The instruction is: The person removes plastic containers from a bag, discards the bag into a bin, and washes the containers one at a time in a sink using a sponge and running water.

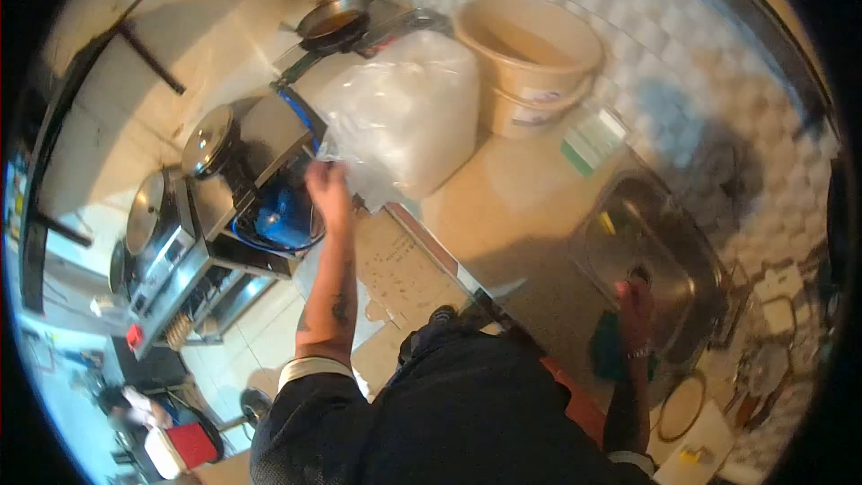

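Note:
My left hand (pixel 329 190) is stretched forward, its fingers drawn together at the near left edge of a large, clear plastic bag (pixel 409 117) with pale contents. What those fingers hold, if anything, I cannot make out. Just left of and below that hand is a bin with a blue liner (pixel 285 220). Over the near side of a steel sink (pixel 687 260) is my right hand (pixel 635 313), blurred, with its fingers indistinct. A dark green cloth-like thing (pixel 609 346) lies beside that wrist.
Stacked beige buckets (pixel 530 63) stand behind the bag, near a green-and-white box (pixel 594 136). A pan (pixel 334 22) sits at the back. Lidded pots (pixel 208 139) stand left, flattened cardboard (pixel 404 265) lies below the counter edge, and a person (pixel 144 409) is at lower left.

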The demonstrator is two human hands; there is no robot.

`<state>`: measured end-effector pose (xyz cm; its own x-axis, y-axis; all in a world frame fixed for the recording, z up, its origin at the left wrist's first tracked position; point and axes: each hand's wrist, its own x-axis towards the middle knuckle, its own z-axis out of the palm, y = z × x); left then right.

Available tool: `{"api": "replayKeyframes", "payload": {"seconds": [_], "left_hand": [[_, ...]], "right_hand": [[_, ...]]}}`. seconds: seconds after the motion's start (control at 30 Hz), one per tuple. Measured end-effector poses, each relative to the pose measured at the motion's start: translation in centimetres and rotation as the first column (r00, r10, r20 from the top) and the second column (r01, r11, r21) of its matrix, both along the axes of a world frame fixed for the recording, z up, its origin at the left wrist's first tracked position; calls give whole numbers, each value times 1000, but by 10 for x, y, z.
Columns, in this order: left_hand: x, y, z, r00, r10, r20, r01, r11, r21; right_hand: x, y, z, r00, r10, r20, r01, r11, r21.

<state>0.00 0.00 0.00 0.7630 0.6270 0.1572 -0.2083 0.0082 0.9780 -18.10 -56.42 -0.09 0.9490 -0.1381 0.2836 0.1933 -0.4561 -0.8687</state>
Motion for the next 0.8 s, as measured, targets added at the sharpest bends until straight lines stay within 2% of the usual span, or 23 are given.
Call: {"api": "replayKeyframes", "payload": {"seconds": [0.03, 0.07, 0.1, 0.17, 0.3, 0.33, 0.4, 0.47, 0.57, 0.63, 0.7, 0.8], "left_hand": [[-2, -20, 0, 987, -88, -131, 106, 985, 134], [1, -43, -29, 995, -18, -101, 77, 780, 621], [22, -28, -17, 979, 0, -203, 99, 871, 481], [5, -101, -36, 995, 57, -82, -27, 945, 325], [-34, -115, -13, 994, -90, 57, 59, 912, 406], [-45, -115, -13, 984, -145, 99, 86, 890, 447], [-58, -93, -19, 922, -383, 51, 342, 871, 353], [-64, -66, -14, 835, -549, 39, 531, 823, 203], [-60, -38, -38, 903, -426, 55, 405, 887, 224], [-48, -30, -14, 937, -341, 73, 349, 919, -182], [-25, -23, 15, 942, -267, 202, 293, 949, -114], [3, -17, 62, 927, -232, 296, 194, 969, 153]], "right_hand": [[21, 14, 7, 997, 50, 53, -51, 999, 5], [40, 27, 14, 990, 99, 102, -100, 995, 8], [81, 105, 42, 976, 183, 116, -185, 983, 8], [99, 138, 82, 939, 342, 30, -342, 940, 3], [136, 217, 100, 877, 470, 100, -458, 880, -124], [139, 229, 97, 890, 453, 55, -447, 890, -89], [143, 255, 93, 886, 450, 108, -439, 891, -112], [146, 270, 90, 889, 433, 151, -410, 897, -164], [141, 275, 84, 916, 362, 170, -319, 918, -234], [145, 277, 87, 940, 287, 183, -244, 943, -226], [157, 290, 110, 895, 287, 342, -188, 937, -295], [172, 314, 151, 816, 305, 491, -52, 885, -462]]}}
